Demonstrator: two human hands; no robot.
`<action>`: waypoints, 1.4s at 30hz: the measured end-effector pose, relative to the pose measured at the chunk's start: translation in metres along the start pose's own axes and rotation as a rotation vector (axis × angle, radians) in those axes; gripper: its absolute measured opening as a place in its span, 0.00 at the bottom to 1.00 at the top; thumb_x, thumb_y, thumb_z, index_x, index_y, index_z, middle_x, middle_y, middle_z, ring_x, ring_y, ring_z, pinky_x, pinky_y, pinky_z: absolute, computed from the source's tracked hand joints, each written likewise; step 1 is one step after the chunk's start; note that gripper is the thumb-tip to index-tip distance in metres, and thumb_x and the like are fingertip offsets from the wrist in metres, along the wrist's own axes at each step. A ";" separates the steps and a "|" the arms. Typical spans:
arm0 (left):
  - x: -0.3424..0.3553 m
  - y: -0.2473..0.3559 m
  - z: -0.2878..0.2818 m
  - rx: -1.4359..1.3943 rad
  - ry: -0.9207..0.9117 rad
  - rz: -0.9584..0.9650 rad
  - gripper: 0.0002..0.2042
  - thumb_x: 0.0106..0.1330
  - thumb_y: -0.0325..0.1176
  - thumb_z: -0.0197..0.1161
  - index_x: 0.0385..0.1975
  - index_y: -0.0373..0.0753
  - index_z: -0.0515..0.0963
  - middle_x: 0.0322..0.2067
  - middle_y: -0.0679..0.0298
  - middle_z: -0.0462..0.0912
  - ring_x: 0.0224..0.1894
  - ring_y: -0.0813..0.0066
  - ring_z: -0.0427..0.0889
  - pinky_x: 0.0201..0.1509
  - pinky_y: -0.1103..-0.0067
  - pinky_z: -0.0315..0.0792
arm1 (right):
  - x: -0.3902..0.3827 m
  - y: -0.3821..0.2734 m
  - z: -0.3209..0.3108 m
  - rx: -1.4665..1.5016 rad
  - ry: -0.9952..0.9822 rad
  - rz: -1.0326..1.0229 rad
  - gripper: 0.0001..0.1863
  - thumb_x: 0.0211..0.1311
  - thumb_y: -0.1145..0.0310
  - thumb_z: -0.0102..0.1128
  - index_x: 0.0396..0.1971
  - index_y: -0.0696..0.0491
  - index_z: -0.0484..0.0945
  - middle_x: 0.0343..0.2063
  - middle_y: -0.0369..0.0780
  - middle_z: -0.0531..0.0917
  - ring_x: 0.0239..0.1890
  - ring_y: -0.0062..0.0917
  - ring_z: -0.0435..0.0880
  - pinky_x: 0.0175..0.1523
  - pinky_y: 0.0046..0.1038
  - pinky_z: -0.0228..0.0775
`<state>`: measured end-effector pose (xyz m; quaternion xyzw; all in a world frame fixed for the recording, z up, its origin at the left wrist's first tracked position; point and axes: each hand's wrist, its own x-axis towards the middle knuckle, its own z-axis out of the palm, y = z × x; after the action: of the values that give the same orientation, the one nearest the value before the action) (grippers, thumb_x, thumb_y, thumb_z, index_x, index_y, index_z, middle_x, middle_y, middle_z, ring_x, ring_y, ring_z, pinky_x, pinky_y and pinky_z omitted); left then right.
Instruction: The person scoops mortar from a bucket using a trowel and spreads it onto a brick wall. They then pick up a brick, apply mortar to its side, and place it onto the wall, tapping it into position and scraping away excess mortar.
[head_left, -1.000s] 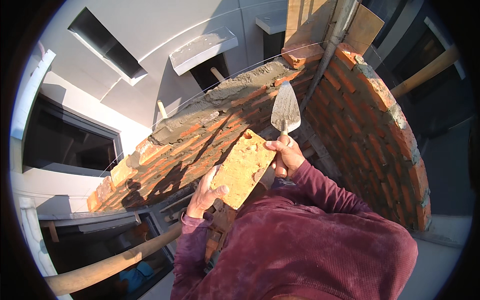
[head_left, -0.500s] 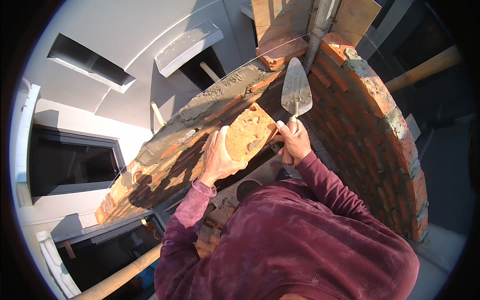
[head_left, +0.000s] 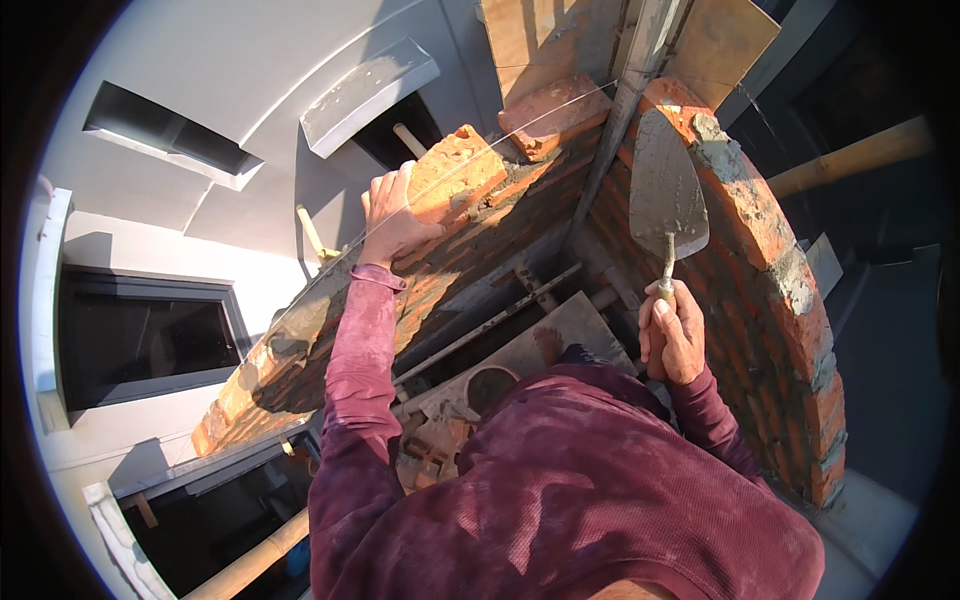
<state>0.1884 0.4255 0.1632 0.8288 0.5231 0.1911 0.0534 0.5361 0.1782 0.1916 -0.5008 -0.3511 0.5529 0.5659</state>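
Note:
My left hand (head_left: 395, 215) grips a yellowish-orange brick (head_left: 452, 172) at the top of the left brick wall (head_left: 530, 215), on its mortar bed, beside a taut string line. Farther along that wall, toward the corner, lies a red brick (head_left: 550, 115). My right hand (head_left: 672, 330) is closed around the wooden handle of a trowel (head_left: 670, 185), whose blade points up in front of the right brick wall (head_left: 760, 370).
An upright pole (head_left: 640, 55) stands at the corner, with plywood boards (head_left: 720, 45) behind. Below are planks, a bucket (head_left: 490, 390) and loose bricks (head_left: 430, 455). A white building wall (head_left: 270, 60) with windows rises at left; bamboo poles (head_left: 255, 555) cross at both sides.
My left hand has carried the brick up and away from my right hand onto the wall top. My right hand and trowel have moved rightward and apart from the brick.

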 end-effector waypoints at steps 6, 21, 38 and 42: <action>0.024 0.002 -0.003 -0.041 -0.177 -0.075 0.49 0.26 0.42 0.73 0.60 0.40 0.65 0.48 0.58 0.73 0.55 0.59 0.66 0.61 0.68 0.55 | 0.029 -0.051 0.011 0.021 0.026 -0.239 0.21 0.71 0.54 0.47 0.48 0.59 0.66 0.24 0.39 0.72 0.19 0.17 0.68 0.25 0.17 0.62; 0.043 -0.002 0.000 0.098 -0.383 -0.145 0.56 0.29 0.49 0.73 0.68 0.41 0.58 0.56 0.56 0.69 0.58 0.59 0.65 0.64 0.66 0.57 | 0.225 -0.118 0.118 -0.309 -0.394 -0.565 0.11 0.62 0.73 0.61 0.43 0.59 0.76 0.35 0.40 0.84 0.38 0.20 0.83 0.45 0.22 0.74; 0.003 -0.025 0.010 -0.203 -0.120 -0.205 0.48 0.34 0.45 0.72 0.65 0.41 0.65 0.55 0.56 0.68 0.62 0.59 0.64 0.68 0.71 0.61 | 0.315 -0.024 0.163 -0.787 -0.640 -0.455 0.16 0.64 0.64 0.59 0.42 0.61 0.73 0.33 0.48 0.84 0.31 0.29 0.86 0.41 0.28 0.79; -0.004 -0.028 0.014 -0.173 -0.085 -0.178 0.50 0.35 0.45 0.73 0.67 0.41 0.62 0.57 0.55 0.67 0.63 0.58 0.63 0.68 0.69 0.60 | 0.306 -0.035 0.169 -0.795 -0.667 -0.479 0.14 0.64 0.66 0.59 0.41 0.62 0.71 0.33 0.47 0.84 0.33 0.28 0.85 0.39 0.28 0.79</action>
<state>0.1689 0.4361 0.1411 0.7789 0.5734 0.1947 0.1633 0.4280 0.5113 0.2199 -0.3799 -0.7955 0.3628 0.3019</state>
